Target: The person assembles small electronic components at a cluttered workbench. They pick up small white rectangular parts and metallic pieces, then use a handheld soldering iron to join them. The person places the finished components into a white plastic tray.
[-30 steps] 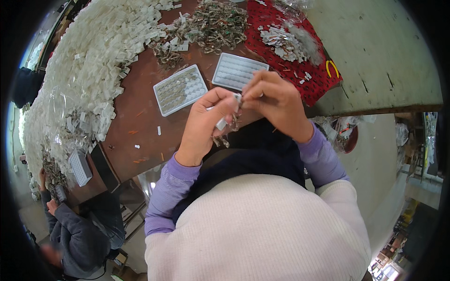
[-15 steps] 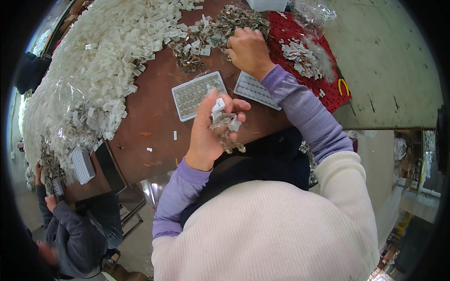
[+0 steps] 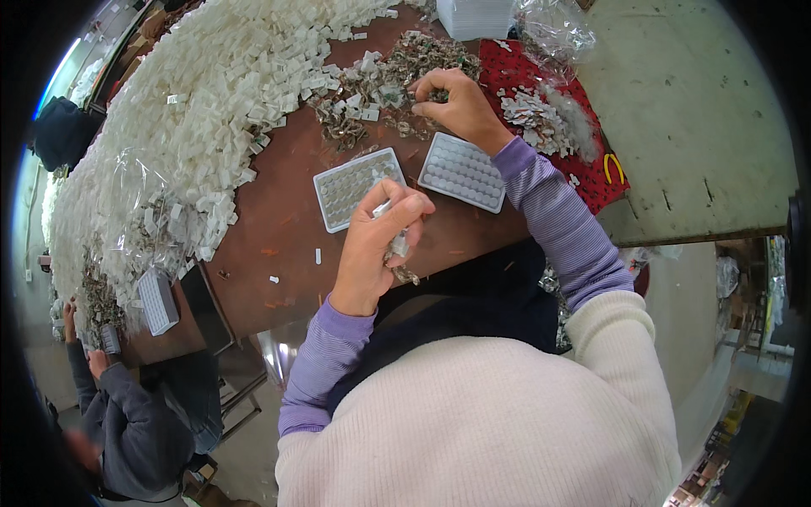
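My left hand (image 3: 376, 241) is closed around several small white tags with brownish, chain-like trinkets, one of which dangles below the fingers. It hangs in front of a white tray (image 3: 319, 196) divided into many small cells. My right hand (image 3: 465, 108) is at the edge of a pile of brownish metallic trinkets (image 3: 422, 55), its thumb and forefinger curled together. Whatever lies between those fingertips is too small to name. Just below the right hand rests a second white celled tray (image 3: 463, 171).
A huge heap of clear bags with white cards (image 3: 186, 118) covers the table's left. To the right, a red cloth (image 3: 591, 182) bears white pieces (image 3: 536, 118). Stacked white trays (image 3: 475, 19) stand at the back. Another person (image 3: 139, 422) works at lower left.
My left hand's fingers have closed over the tags and trinkets, which were more exposed before. My right hand has shifted slightly right and down, its fingers now curled into a pinch beside the pile.
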A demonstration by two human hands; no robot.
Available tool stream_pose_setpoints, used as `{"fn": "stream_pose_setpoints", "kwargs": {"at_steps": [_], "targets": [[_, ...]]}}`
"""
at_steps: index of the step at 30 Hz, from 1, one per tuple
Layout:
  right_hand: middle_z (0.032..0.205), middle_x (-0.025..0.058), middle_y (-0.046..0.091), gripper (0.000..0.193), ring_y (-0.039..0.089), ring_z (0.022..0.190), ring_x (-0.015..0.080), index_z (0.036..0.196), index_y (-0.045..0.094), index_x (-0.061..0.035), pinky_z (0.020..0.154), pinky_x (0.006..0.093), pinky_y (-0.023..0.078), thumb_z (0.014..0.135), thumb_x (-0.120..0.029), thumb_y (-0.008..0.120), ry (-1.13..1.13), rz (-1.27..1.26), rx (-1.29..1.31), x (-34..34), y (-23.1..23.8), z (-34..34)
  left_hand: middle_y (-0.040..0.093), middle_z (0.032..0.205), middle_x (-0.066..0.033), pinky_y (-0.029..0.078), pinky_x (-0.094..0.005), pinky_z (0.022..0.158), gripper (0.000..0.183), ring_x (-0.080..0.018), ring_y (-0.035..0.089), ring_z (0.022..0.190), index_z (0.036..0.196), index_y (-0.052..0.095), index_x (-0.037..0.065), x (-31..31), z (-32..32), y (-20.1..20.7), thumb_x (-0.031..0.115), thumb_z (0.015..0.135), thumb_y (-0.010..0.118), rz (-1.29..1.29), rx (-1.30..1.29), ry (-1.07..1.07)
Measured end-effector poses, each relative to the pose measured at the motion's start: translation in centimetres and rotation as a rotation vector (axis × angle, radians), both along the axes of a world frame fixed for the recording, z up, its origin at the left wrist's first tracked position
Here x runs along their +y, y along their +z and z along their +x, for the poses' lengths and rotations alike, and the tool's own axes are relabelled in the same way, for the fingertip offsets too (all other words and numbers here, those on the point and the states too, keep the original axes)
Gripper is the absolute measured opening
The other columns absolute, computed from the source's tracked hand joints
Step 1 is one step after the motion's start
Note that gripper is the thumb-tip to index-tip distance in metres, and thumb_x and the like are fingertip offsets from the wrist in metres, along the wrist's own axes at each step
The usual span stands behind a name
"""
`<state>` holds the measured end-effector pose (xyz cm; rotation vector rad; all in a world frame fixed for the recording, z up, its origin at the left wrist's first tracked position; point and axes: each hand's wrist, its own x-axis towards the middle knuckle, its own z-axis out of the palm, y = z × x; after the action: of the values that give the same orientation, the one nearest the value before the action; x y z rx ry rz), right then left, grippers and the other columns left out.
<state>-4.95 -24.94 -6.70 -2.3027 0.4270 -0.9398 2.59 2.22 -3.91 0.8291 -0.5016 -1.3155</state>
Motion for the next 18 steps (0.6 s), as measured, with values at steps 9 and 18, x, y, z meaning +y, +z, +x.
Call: {"fn": "stream_pose_setpoints", "kwargs": {"at_steps": [9,18], "targets": [[0.116,0.0074,0.083,0.012,0.072,0.12,0.0201,0.085,0.071,-0.0044,0.105,0.0353,0.054,0.09,-0.006,0.082,0.032,0.245,-0.221,-1.0,2.3,-1.6,0.073,0.099,-0.0038,0.037,-0.0182,0.049,0.021,-0.003,0.058,0.073,0.099,0.069,0.01,0.9,2.2,0.0,0.028,0.109,0.068,0.012,-0.088,0.132],[0.103,0.0043,0.078,0.013,0.072,0.11,0.0267,0.088,0.069,-0.0102,0.121,0.0529,0.042,0.088,0.0,0.077,0.058,-0.318,-0.162,5.8,4.9,-4.4,0.071,0.093,0.0014,0.047,-0.0203,0.07,0.033,-0.0032,0.061,0.084,0.125,0.075,0.002,-1.8,2.1,2.5,0.013,0.095,0.084,0.085,-0.679,0.3]]}}
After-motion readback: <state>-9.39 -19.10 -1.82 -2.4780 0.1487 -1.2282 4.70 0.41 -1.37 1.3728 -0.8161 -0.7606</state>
